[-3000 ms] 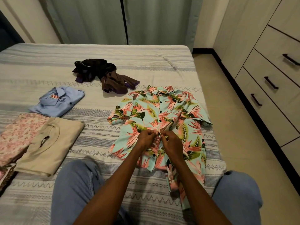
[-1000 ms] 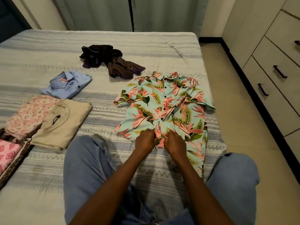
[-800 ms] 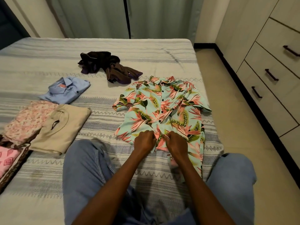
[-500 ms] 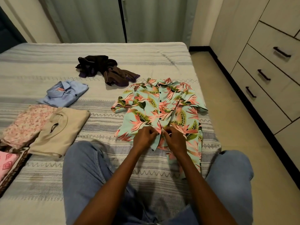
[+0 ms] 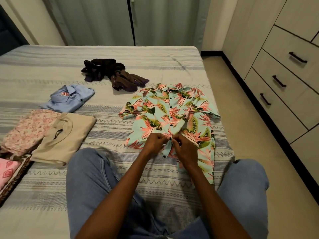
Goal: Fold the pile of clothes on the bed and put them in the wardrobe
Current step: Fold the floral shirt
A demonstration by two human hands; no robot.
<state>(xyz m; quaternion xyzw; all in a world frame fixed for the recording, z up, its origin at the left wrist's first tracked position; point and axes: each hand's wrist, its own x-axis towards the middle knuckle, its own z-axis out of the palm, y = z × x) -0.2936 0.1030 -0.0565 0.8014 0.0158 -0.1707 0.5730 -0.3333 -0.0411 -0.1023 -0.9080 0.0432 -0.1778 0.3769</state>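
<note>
A tropical-print shirt (image 5: 170, 111) with pink leaves and black buttons lies front-up on the striped bed (image 5: 155, 59), its collar pointing away from me. My left hand (image 5: 154, 143) and my right hand (image 5: 184, 149) meet at the lower button placket, and each pinches one edge of the cloth. The lowest part of the placket is hidden under my fingers. A crumpled dark brown and purple garment (image 5: 114, 74) lies unfolded beyond the shirt.
Folded clothes sit at the left: a blue shirt (image 5: 69, 98), a beige top (image 5: 63, 137), a floral pink piece (image 5: 28, 129) and a pink patterned one (image 5: 6, 171). The wardrobe's drawers (image 5: 283, 80) line the right wall across a tiled floor strip. My knees in jeans flank the shirt.
Both hands stay on the shirt's placket, now pinching a spot slightly higher than a second ago. The camera view shifted a little; the other clothes have not moved.
</note>
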